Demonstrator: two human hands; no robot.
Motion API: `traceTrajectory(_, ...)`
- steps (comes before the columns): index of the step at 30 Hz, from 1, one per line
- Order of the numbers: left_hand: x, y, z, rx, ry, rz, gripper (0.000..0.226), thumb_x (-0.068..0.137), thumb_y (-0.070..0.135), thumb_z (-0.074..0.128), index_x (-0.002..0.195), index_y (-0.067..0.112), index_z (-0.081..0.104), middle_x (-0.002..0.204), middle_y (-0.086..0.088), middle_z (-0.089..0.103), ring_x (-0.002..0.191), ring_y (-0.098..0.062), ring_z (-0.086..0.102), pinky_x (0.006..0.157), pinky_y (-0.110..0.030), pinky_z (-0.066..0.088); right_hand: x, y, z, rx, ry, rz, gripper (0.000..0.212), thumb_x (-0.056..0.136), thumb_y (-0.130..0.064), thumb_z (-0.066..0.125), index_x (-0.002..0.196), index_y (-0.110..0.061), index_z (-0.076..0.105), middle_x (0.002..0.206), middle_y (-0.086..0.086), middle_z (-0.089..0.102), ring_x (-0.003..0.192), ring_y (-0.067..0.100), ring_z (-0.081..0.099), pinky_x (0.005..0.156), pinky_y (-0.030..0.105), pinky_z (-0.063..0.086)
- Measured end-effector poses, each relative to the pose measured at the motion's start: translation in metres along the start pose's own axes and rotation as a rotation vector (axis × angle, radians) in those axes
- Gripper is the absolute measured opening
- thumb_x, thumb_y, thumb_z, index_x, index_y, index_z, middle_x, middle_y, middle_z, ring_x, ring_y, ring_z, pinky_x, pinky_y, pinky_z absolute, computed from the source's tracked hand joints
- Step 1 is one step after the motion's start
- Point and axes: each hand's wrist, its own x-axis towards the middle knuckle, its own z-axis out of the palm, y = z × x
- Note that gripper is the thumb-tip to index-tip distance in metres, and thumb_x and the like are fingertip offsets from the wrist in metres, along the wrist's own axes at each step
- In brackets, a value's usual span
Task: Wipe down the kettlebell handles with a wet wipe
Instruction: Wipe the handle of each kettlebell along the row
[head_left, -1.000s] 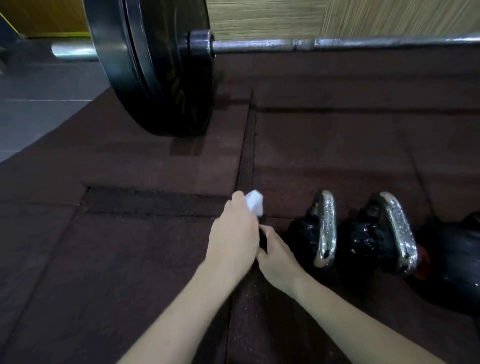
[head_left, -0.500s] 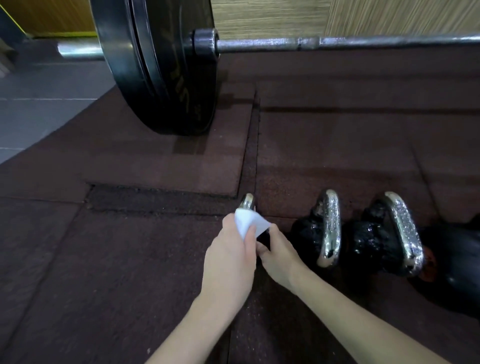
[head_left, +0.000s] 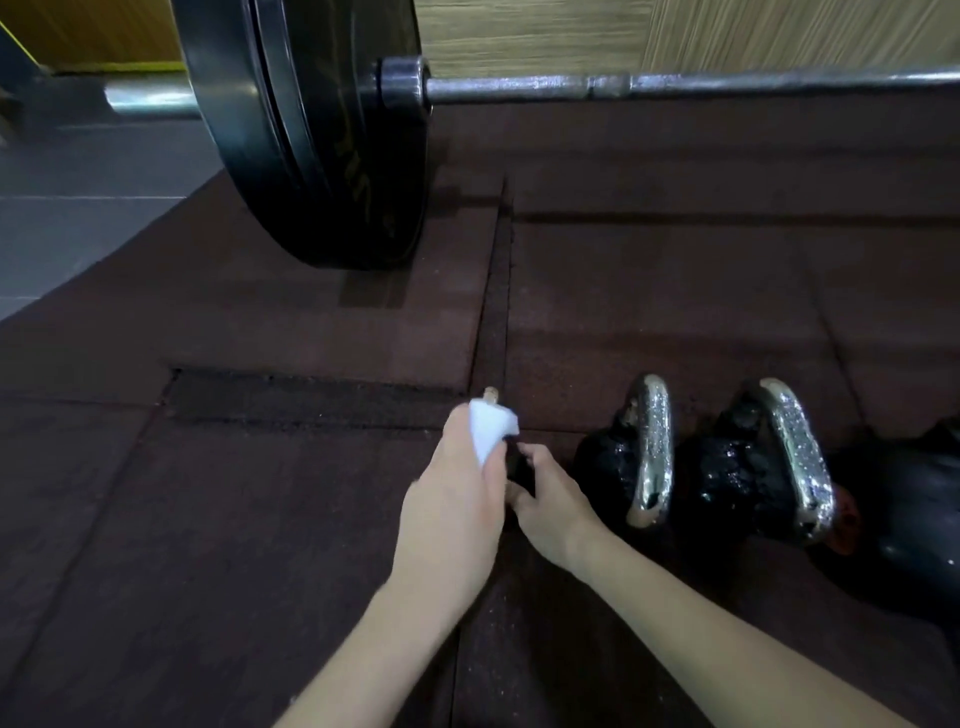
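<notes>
Since half a second ago our left hand (head_left: 457, 499) has slid a little toward us along the handle, and slightly more of the chrome tip (head_left: 490, 395) pokes out beyond the wet wipe (head_left: 491, 431); a full second back that tip was hidden entirely. The view has also drifted, so the barbell plate sits further right than before.

We close our left fingers around the white wipe, pinching it against the handle of the leftmost kettlebell (head_left: 519, 470), just below the middle of the frame. Our hands cover most of that kettlebell, leaving only a dark sliver of its body showing. Its handle runs away from us, its long axis pointing up the frame toward the plate. Our right hand (head_left: 550, 499) curls its fingers against the same kettlebell, just right of the left hand; we cannot tell how firmly it grips.

We count three chrome-handled kettlebells in a row: the one under our hands, a second kettlebell (head_left: 608, 467) and a third kettlebell (head_left: 727, 473) to its right, both with handles aligned the same way. A larger dark object (head_left: 919, 509) sits at the right edge, too cut off to name.

One black bumper plate (head_left: 311, 130) on one barbell (head_left: 675, 83) crosses the top of the frame, resting on dark rubber floor tiles (head_left: 260, 519).
</notes>
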Motion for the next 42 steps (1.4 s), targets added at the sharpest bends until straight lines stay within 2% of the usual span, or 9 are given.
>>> traceTrajectory(6, -0.048, -0.018, 0.016, -0.276, 0.061, -0.221, 0.032, 0.099, 0.044, 0.051, 0.126, 0.047, 0.034, 0.092, 0.022, 0.065, 0.089, -0.016, 0.071, 0.073, -0.032, 0.052, -0.003, 0.002, 0.001, 0.003, 0.004, -0.016, 0.055, 0.102, -0.028, 0.055, 0.152, -0.023, 0.034, 0.152, -0.001, 0.045, 0.136, 0.017, 0.046, 0.106, 0.026, 0.038)
traceTrajectory(14, 0.068, 0.029, -0.005, 0.463, -0.236, -0.064, 0.028, 0.105, 0.035, 0.044, 0.115, 0.009, 0.051, 0.117, -0.014, 0.063, 0.106, -0.035, 0.065, 0.076, -0.037, 0.045, -0.005, -0.002, 0.001, 0.03, 0.009, -0.007, 0.054, 0.101, -0.038, 0.059, 0.148, -0.023, 0.038, 0.138, -0.008, 0.047, 0.123, 0.006, 0.044, 0.098, 0.023, 0.034)
traceTrajectory(18, 0.112, 0.049, -0.005, 0.455, -0.387, -0.156, 0.014, 0.097, 0.011, 0.051, 0.109, 0.01, 0.059, 0.117, -0.014, 0.065, 0.107, -0.036, 0.065, 0.085, -0.04, 0.053, -0.006, -0.009, 0.004, 0.025, 0.032, 0.009, 0.05, 0.102, -0.035, 0.058, 0.146, -0.023, 0.039, 0.135, -0.003, 0.051, 0.106, 0.008, 0.046, 0.09, 0.022, 0.034)
traceTrajectory(21, 0.092, 0.045, 0.001, 0.494, -0.243, -0.074, 0.024, 0.104, 0.03, 0.047, 0.114, 0.01, 0.058, 0.11, -0.01, 0.067, 0.104, -0.034, 0.068, 0.074, -0.037, 0.048, -0.007, -0.006, 0.001, 0.028, 0.01, 0.005, 0.047, 0.101, -0.033, 0.059, 0.144, -0.023, 0.041, 0.132, -0.004, 0.051, 0.11, 0.009, 0.047, 0.092, 0.023, 0.036)
traceTrajectory(25, 0.024, 0.01, 0.0, 0.178, -0.015, -0.025, 0.024, 0.104, 0.041, 0.043, 0.119, 0.023, 0.044, 0.086, 0.007, 0.057, 0.088, -0.026, 0.07, 0.067, -0.034, 0.043, -0.006, -0.004, 0.0, 0.025, 0.0, -0.008, 0.054, 0.1, -0.031, 0.06, 0.148, -0.021, 0.038, 0.142, 0.0, 0.051, 0.128, 0.017, 0.05, 0.098, 0.025, 0.038)
traceTrajectory(32, -0.05, -0.027, 0.018, -0.302, 0.043, -0.224, 0.04, 0.098, 0.049, 0.047, 0.135, 0.036, 0.039, 0.093, 0.02, 0.066, 0.087, -0.009, 0.069, 0.07, -0.025, 0.048, -0.001, 0.0, 0.001, 0.018, 0.001, -0.002, 0.055, 0.1, -0.03, 0.058, 0.15, -0.024, 0.035, 0.148, 0.001, 0.049, 0.131, 0.017, 0.05, 0.106, 0.031, 0.042)
traceTrajectory(35, -0.023, -0.013, 0.006, -0.092, 0.011, -0.148, 0.035, 0.096, 0.055, 0.037, 0.12, 0.031, 0.042, 0.089, 0.006, 0.069, 0.082, -0.023, 0.069, 0.067, -0.036, 0.049, 0.004, 0.0, 0.002, 0.008, 0.031, 0.025, 0.051, 0.1, -0.033, 0.059, 0.146, -0.022, 0.039, 0.142, -0.001, 0.052, 0.129, 0.019, 0.052, 0.1, 0.029, 0.042)
traceTrajectory(38, 0.027, 0.007, -0.007, 0.395, -0.129, -0.044, 0.043, 0.102, 0.047, 0.023, 0.12, 0.017, 0.047, 0.106, -0.009, 0.064, 0.087, -0.032, 0.062, 0.067, -0.037, 0.043, 0.0, 0.001, 0.004, 0.035, 0.03, 0.0, 0.052, 0.098, -0.033, 0.063, 0.144, -0.021, 0.042, 0.139, -0.003, 0.052, 0.126, 0.014, 0.05, 0.097, 0.025, 0.037)
traceTrajectory(42, 0.1, 0.035, -0.005, 0.524, -0.31, -0.065, 0.026, 0.104, 0.026, 0.042, 0.118, 0.008, 0.056, 0.118, -0.013, 0.063, 0.098, -0.035, 0.062, 0.073, -0.037, 0.043, -0.003, -0.004, 0.003, 0.021, 0.026, -0.014, 0.053, 0.099, -0.036, 0.062, 0.146, -0.022, 0.04, 0.136, -0.001, 0.051, 0.109, 0.009, 0.045, 0.092, 0.022, 0.033)
